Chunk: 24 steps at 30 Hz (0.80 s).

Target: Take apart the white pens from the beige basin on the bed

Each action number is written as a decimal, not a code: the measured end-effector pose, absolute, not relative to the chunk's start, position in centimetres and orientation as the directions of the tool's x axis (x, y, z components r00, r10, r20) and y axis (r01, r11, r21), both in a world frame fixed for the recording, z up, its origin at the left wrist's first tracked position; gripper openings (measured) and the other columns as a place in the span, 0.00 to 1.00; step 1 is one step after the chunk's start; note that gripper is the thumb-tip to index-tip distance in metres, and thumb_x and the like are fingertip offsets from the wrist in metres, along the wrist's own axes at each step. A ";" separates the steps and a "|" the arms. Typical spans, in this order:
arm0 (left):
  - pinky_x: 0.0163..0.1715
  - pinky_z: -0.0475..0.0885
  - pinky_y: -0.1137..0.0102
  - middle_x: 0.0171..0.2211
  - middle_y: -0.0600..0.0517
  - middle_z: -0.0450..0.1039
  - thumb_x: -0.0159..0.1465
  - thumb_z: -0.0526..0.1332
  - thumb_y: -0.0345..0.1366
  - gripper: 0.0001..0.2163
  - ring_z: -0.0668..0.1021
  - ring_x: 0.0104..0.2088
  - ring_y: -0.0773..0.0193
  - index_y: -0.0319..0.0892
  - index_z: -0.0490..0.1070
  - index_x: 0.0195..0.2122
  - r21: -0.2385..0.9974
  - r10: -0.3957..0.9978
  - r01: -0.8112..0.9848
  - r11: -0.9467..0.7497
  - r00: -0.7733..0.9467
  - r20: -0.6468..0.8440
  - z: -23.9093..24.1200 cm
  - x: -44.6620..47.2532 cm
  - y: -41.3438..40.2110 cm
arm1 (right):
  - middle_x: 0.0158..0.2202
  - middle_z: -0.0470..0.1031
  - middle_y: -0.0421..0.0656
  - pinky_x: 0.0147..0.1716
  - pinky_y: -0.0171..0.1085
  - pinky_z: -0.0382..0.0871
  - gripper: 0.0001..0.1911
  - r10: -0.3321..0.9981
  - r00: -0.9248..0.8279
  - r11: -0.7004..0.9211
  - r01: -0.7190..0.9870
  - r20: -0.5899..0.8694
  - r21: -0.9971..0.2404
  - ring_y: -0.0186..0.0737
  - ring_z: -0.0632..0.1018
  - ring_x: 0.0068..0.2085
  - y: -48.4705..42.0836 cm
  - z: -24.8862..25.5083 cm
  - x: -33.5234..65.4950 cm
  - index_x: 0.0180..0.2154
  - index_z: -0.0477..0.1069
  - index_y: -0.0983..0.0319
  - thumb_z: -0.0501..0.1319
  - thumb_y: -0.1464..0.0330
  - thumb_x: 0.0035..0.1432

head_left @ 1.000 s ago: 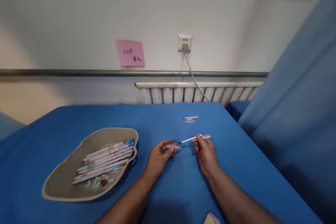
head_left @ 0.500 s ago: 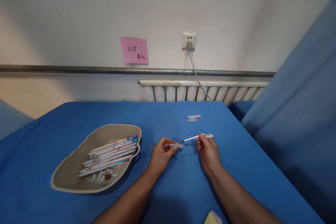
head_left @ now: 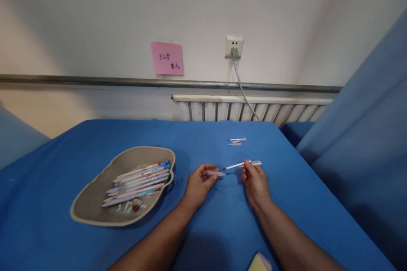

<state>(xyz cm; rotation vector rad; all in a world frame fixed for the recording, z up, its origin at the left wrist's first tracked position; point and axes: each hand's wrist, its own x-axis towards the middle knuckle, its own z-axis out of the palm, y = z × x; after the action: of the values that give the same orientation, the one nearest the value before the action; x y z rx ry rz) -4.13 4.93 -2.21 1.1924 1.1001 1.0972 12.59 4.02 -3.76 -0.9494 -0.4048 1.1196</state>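
My left hand pinches a short clear pen tip piece above the blue table. My right hand pinches a pen body with its thin white refill sticking out toward the left hand. The refill's dark tip points at the clear piece, a small gap apart. Both hands hover just over the cloth, at the middle of the table.
A beige tray with several pens and small loose parts sits at the left. Two small pen parts lie farther back. A yellow pad corner shows at the bottom edge. Blue cloth rises at the right.
Both hands keep their hold and pose. The view has panned left, so everything sits a little further right in the frame.
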 end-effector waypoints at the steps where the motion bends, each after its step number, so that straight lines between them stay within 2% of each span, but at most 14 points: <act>1: 0.40 0.72 0.66 0.36 0.46 0.79 0.49 0.68 0.36 0.15 0.79 0.40 0.57 0.40 0.69 0.37 0.997 0.990 -0.054 0.057 0.131 -0.050 -2.2 -4.1 4.9 | 0.21 0.68 0.34 0.17 0.29 0.56 0.15 0.892 0.418 0.114 -0.577 -0.172 -0.809 0.27 0.65 0.19 4.0 -3.8 12.6 0.26 0.67 0.62 0.69 0.61 0.43; 9: 0.42 0.71 0.65 0.35 0.46 0.79 0.47 0.69 0.35 0.17 0.79 0.39 0.57 0.39 0.70 0.37 0.993 0.991 -0.091 0.077 0.119 -0.066 -2.2 -4.0 4.9 | 0.21 0.68 0.34 0.17 0.29 0.56 0.15 0.891 0.415 0.106 -0.582 -0.182 -0.807 0.27 0.64 0.19 4.0 -3.8 12.6 0.26 0.67 0.62 0.70 0.61 0.43; 19: 0.34 0.72 0.69 0.34 0.47 0.78 0.49 0.68 0.36 0.14 0.78 0.33 0.61 0.39 0.70 0.35 0.996 0.990 -0.072 0.061 0.128 -0.052 -2.6 -4.1 5.2 | 0.21 0.69 0.34 0.17 0.28 0.56 0.15 0.892 0.411 0.103 -0.589 -0.187 -0.802 0.27 0.65 0.19 4.0 -3.7 12.6 0.26 0.67 0.63 0.69 0.62 0.43; 22: 0.32 0.71 0.71 0.33 0.48 0.78 0.49 0.70 0.35 0.13 0.77 0.31 0.64 0.38 0.70 0.34 0.984 0.985 -0.147 0.102 0.152 -0.080 -2.2 -4.3 5.1 | 0.21 0.68 0.34 0.17 0.28 0.56 0.14 0.876 0.426 0.108 -0.629 -0.225 -0.770 0.27 0.64 0.19 4.1 -3.6 13.0 0.26 0.66 0.62 0.69 0.63 0.42; 24: 0.32 0.70 0.73 0.33 0.49 0.77 0.49 0.70 0.33 0.13 0.76 0.29 0.67 0.38 0.69 0.34 0.940 0.962 -0.272 0.207 0.231 -0.145 -1.7 -4.7 4.9 | 0.20 0.67 0.33 0.17 0.28 0.57 0.14 0.871 0.421 0.108 -0.666 -0.253 -0.738 0.26 0.64 0.18 4.2 -3.4 13.3 0.25 0.65 0.62 0.68 0.63 0.42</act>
<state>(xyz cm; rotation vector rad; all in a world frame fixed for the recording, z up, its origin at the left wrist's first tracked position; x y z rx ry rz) -4.67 4.92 -1.72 0.9563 0.9231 1.0562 13.30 4.19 -3.41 -0.9115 -0.2715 1.1509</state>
